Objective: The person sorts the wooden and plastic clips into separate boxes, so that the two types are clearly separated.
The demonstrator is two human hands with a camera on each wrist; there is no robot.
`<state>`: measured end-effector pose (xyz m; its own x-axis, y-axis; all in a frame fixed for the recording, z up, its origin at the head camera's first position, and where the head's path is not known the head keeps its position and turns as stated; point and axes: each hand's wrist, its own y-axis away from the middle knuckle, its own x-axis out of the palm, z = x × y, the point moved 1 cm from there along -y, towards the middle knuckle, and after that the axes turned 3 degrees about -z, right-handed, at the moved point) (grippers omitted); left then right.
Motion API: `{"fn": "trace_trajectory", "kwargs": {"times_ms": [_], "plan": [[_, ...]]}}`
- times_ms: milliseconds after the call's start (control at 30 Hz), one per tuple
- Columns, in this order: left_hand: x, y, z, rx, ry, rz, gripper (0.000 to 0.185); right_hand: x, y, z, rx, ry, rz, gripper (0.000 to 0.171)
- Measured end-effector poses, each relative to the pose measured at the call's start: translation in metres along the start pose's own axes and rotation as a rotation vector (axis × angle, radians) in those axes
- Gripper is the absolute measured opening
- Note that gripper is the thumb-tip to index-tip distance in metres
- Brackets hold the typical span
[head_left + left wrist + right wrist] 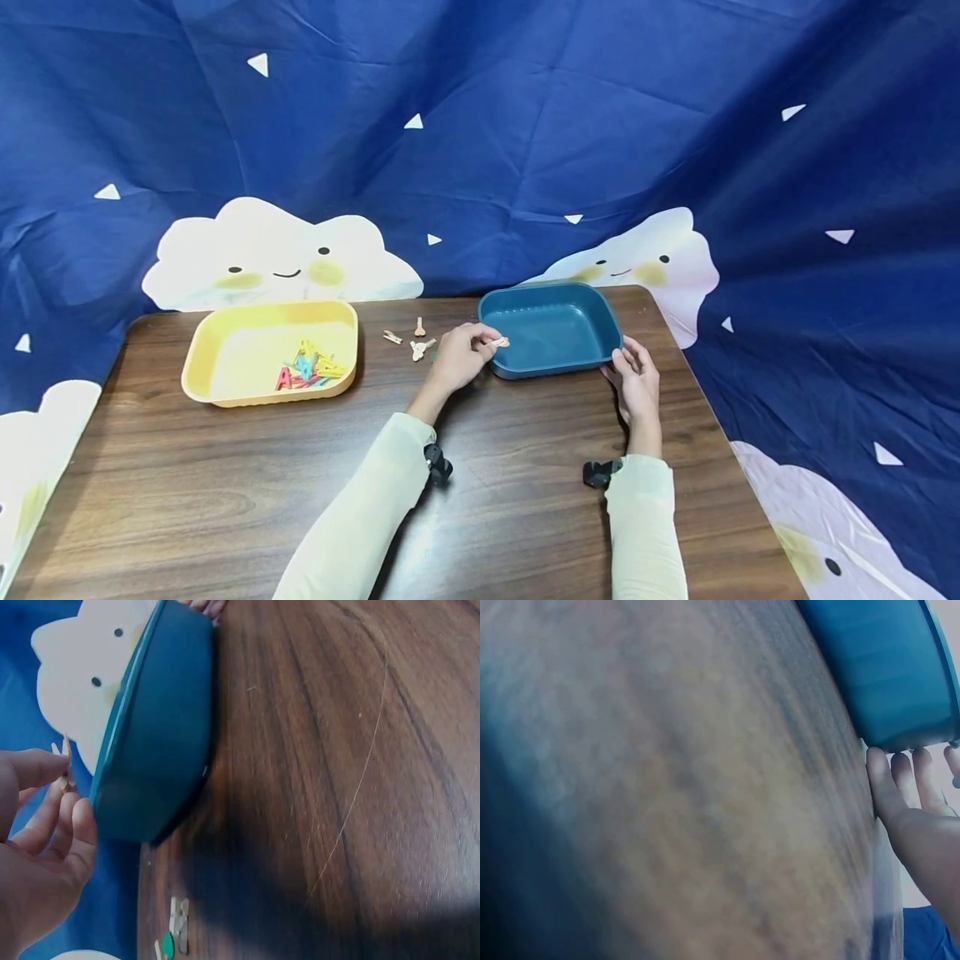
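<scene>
Between thumb and fingertips, my left hand (459, 358) pinches a small wooden clothespin (500, 342) with an orange decoration, held at the left rim of the blue bin (551, 367). In the left wrist view, the clothespin (66, 769) shows its prongs above the fingertips. The fingertips of my right hand (636, 387) touch the bin's right front corner, with the thumb near the rim. Those fingers (885, 780) look fairly straight against the bin's end wall (892, 682) in the right wrist view. Several wooden clothespins (422, 348) lie on the table left of my left hand.
A yellow bin (225, 358) at the left holds colorful plastic clothespins (307, 367) in its front right part. Beneath everything is a brown wooden table (225, 492). A blue curtain (480, 108) with clouds hangs right behind its back edge.
</scene>
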<state>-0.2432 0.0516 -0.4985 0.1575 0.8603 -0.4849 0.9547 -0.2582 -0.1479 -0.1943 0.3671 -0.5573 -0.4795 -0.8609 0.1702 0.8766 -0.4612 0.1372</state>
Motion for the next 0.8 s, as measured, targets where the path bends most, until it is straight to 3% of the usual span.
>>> {"fn": "trace_trajectory", "kwargs": {"times_ms": [267, 800], "plan": [[0.018, 0.002, -0.006, 0.034, -0.086, 0.036, 0.019, 0.0, 0.003, 0.004, 0.008, -0.019, 0.008, 0.047], [0.027, 0.003, -0.003, 0.045, -0.096, -0.015, 0.019, 0.002, 0.003, 0.003, -0.012, -0.006, 0.012, 0.045]]}}
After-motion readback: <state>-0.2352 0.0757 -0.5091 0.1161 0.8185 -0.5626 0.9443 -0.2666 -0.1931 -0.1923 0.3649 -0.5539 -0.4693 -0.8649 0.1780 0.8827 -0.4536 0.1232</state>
